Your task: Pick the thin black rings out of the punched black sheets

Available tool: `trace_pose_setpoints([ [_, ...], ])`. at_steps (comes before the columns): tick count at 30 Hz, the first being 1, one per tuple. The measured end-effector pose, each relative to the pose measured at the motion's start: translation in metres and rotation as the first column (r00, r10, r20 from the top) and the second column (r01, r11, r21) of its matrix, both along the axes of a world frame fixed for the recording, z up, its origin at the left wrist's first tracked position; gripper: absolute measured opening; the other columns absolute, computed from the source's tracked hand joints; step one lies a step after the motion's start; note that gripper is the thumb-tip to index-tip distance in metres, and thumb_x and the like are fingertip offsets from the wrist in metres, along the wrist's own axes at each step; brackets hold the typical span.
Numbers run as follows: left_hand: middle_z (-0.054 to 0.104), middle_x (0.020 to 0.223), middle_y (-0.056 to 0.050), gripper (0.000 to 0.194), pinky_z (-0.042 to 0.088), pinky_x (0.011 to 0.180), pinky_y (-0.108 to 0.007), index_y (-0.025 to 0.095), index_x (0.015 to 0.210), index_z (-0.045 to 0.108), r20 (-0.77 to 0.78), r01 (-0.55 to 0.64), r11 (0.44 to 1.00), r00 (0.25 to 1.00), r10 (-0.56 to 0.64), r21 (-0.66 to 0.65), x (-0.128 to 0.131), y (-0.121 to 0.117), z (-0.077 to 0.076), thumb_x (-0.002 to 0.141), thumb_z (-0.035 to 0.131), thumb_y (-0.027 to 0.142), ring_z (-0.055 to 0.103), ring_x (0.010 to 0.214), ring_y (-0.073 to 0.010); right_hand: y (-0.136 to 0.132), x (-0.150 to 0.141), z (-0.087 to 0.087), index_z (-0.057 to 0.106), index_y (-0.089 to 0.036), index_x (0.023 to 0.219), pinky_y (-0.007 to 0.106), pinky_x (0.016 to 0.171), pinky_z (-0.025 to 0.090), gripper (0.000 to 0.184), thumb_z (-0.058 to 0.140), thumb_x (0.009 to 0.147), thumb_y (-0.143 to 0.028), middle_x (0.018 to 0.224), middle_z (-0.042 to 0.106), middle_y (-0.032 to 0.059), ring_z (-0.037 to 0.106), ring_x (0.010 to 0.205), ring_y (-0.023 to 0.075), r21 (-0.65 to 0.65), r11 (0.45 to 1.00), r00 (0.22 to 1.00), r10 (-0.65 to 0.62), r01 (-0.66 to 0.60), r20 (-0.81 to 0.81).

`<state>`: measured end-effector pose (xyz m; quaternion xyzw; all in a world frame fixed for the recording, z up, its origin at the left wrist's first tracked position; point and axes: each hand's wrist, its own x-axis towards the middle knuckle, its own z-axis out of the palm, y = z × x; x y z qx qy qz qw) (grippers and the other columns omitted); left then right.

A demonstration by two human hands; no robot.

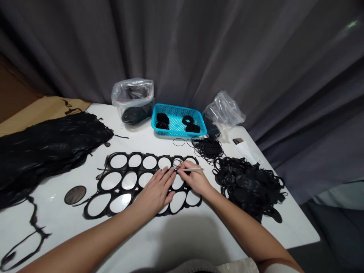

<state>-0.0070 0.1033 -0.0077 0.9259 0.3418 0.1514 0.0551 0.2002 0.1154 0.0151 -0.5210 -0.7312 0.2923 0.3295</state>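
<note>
A black rubber sheet [125, 171] with round cut-out holes lies flat on the white table [182, 235]. My left hand [157, 191] rests flat on it, fingers stretched out and together, pressing it down. My right hand [195, 178] is closed in a pinch on a thin white stick tool [191, 169] lying level, its tip at a thin black ring [176, 163] near the sheet's upper right holes. Both hands meet over the sheet's right part.
A blue basket [178, 120] with black discs stands at the back, between two clear plastic bags [133, 99] [223, 112]. A heap of black rings and scraps [248, 184] lies right, stacked black sheets [48, 146] left, a loose disc [75, 194] front left. A grey curtain hangs behind.
</note>
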Motion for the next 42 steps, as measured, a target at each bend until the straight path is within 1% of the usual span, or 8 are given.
trace_pose_setpoints([
  [6,0.046,0.153,-0.016,0.053,0.032,0.119,-0.049,0.013,0.145,0.047,0.001,-0.027,0.999,1.000,0.027,0.019,0.001,0.000,-0.003,0.096,0.051,0.032,0.040,0.144,-0.0317,0.009,0.002,0.000,0.059,-0.021,0.098,0.040,0.085,0.043,0.017,0.056,0.084,-0.011,0.103,0.064,0.0123,0.052,0.097,0.0283,0.177,0.972,0.921,0.077,-0.155,0.381],
  [12,0.048,0.153,-0.014,0.051,0.034,0.118,-0.050,0.016,0.145,0.048,0.029,-0.024,1.000,0.999,0.023,0.019,-0.002,0.000,-0.006,0.096,0.052,0.032,0.041,0.144,-0.0305,0.075,0.064,0.023,0.053,-0.022,0.079,0.038,0.078,0.043,0.018,0.042,0.092,-0.016,0.082,0.061,0.0096,0.054,0.084,0.0259,0.404,0.816,0.818,-0.528,0.413,0.230],
  [16,0.048,0.152,-0.014,0.052,0.035,0.117,-0.051,0.017,0.146,0.046,0.059,-0.001,1.000,0.998,0.000,0.013,-0.005,0.000,-0.005,0.096,0.053,0.031,0.040,0.144,-0.0307,0.085,0.068,0.032,0.051,-0.023,0.075,0.033,0.062,0.048,0.016,0.060,0.088,-0.028,0.078,0.063,0.0057,0.061,0.072,0.0216,0.076,0.846,0.848,-0.520,0.528,-0.101],
  [20,0.046,0.152,-0.021,0.057,0.041,0.113,-0.049,0.011,0.145,0.045,0.071,-0.029,1.000,0.997,0.029,0.005,-0.016,0.001,0.005,0.094,0.058,0.033,0.043,0.142,-0.0338,0.076,0.030,0.028,0.052,-0.021,0.074,0.027,0.052,0.054,0.027,0.079,0.076,-0.028,0.077,0.069,0.0063,0.070,0.074,0.0208,-0.482,0.860,0.744,-0.433,0.171,-0.509],
  [25,0.054,0.144,-0.022,0.049,0.042,0.111,-0.048,0.010,0.138,0.051,0.021,-0.067,0.998,0.998,0.066,0.020,-0.039,0.001,0.012,0.097,0.054,0.037,0.048,0.137,-0.0345,0.056,-0.017,0.015,0.057,-0.018,0.074,0.030,0.083,0.061,0.032,0.087,0.066,-0.025,0.082,0.073,0.0053,0.073,0.088,0.0193,-0.584,0.782,0.559,-0.390,-0.219,-0.732],
  [29,0.053,0.147,-0.019,0.051,0.041,0.112,-0.048,0.011,0.140,0.050,0.020,-0.071,0.997,0.997,0.070,0.023,-0.047,-0.002,0.006,0.100,0.050,0.042,0.047,0.139,-0.0327,0.038,-0.037,0.003,0.053,-0.020,0.073,0.035,0.091,0.055,0.032,0.081,0.071,-0.035,0.088,0.072,0.0037,0.069,0.092,0.0189,-0.516,0.831,0.708,-0.236,-0.208,-0.666],
  [33,0.051,0.148,-0.019,0.054,0.040,0.113,-0.047,0.007,0.142,0.050,-0.024,-0.082,0.995,0.996,0.084,0.064,-0.045,-0.004,0.003,0.100,0.051,0.041,0.046,0.140,-0.0327,0.025,-0.044,-0.004,0.052,-0.021,0.074,0.033,0.083,0.049,0.022,0.067,0.082,-0.035,0.087,0.068,0.0011,0.063,0.085,0.0183,-0.284,0.958,0.946,-0.058,-0.038,-0.320],
  [42,0.053,0.148,-0.017,0.057,0.038,0.113,-0.046,0.006,0.144,0.048,-0.041,-0.073,0.994,0.996,0.076,0.084,-0.044,-0.005,0.004,0.100,0.052,0.041,0.046,0.139,-0.0332,0.024,-0.046,-0.003,0.050,-0.022,0.076,0.029,0.072,0.042,0.017,0.059,0.086,-0.033,0.082,0.065,0.0004,0.057,0.075,0.0176,-0.214,0.977,0.985,-0.033,-0.003,-0.167],
])
